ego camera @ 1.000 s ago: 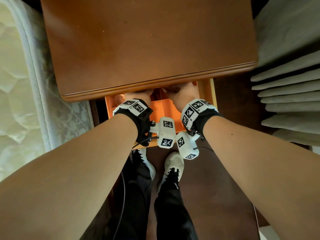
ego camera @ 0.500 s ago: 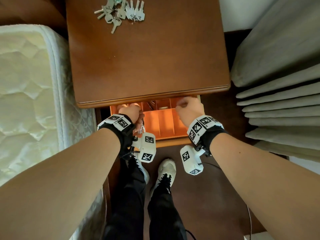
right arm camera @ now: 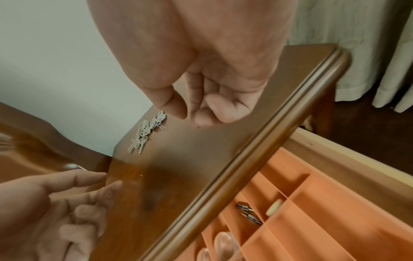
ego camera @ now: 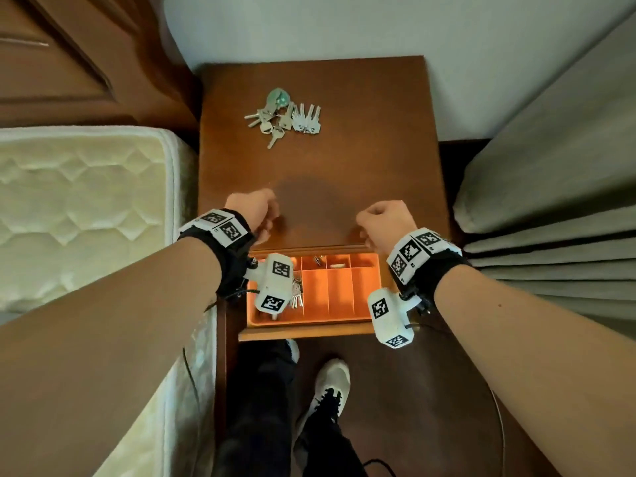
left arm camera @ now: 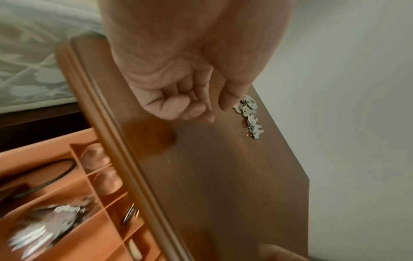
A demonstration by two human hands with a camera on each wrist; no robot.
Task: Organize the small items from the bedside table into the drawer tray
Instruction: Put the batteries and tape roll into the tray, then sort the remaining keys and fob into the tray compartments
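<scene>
Once my hands rose out of the drawer tray [ego camera: 339, 313], left hand [ego camera: 253, 210] and right hand [ego camera: 385, 223] hung loosely curled, holding nothing, over the desk [ego camera: 361, 160]; the keys [ego camera: 285, 118] lay at its far side.

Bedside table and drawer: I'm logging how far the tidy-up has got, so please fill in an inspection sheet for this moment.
Surface: bedside table, brown wood top, dark patch near its front edge.
Job's things: keys lie loose at the back of the top; orange drawer tray sits in the open drawer and already holds another key bunch, a dark metal piece and a pale oblong.
Clutter: nothing seen.
Hands: left hand and right hand hover above the front of the top, fingers loosely curled, holding nothing.
Cables: black leads run from the wrist cameras.
Surroundings: mattress left, curtain right, wall behind.
</scene>
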